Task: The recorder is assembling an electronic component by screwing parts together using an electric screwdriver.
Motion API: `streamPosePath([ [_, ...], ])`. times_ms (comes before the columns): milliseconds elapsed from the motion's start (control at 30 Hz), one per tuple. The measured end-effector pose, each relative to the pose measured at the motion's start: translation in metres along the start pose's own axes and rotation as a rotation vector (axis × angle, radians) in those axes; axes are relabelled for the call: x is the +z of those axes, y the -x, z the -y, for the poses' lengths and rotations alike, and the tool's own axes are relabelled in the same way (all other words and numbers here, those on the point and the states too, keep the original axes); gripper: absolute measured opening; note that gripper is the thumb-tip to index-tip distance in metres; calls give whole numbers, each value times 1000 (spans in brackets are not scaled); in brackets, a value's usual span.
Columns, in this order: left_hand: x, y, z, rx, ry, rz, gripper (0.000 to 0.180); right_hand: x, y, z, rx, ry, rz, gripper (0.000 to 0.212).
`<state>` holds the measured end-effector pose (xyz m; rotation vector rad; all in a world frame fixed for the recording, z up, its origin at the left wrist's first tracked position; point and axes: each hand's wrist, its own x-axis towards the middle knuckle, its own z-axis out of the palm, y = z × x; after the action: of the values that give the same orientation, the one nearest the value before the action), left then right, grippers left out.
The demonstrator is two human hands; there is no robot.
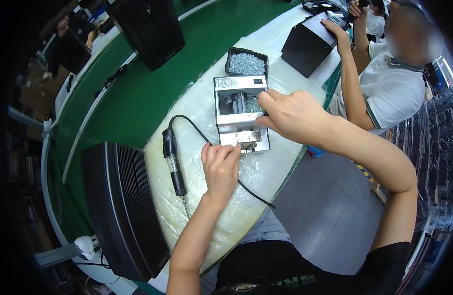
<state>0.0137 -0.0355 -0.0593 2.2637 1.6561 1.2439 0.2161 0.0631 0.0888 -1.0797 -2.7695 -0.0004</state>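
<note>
A grey metal screw feeder [236,119] stands on the plastic-covered bench, its top open on a bed of small silvery screws [251,103]. My right hand [293,115] is closed at the feeder's right wall, with thumb and forefinger against its edge. At the front metal outlet [248,137], my left hand [220,164] bends its fingers in, a fingertip touching the feeder's lower edge. Left of that hand lies an electric screwdriver [173,162] with a long bit. Its black cable passes beneath my left hand.
A black tray [247,61] full of screws sits behind the feeder. Large black casings stand at left [121,206] and far left [145,32] on the green surface. At far right a co-worker [391,83] handles another black casing [310,44].
</note>
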Motion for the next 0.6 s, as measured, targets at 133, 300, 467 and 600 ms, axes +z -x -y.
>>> streamPosePath([
  [133,-2,1,1,-3,-8,-9,20,8,3,-7,-161,-431,0,20],
  [300,-1,-1,-2,3,10,-14,20,16,8,-1,128,-548,16,18],
  [467,0,0,0,-19,10,-40,19,37,11,23,260,-596,-198,15],
  [600,1,-3,0,-18,25,-59,17,38,11,15,222,-779,-188,18],
])
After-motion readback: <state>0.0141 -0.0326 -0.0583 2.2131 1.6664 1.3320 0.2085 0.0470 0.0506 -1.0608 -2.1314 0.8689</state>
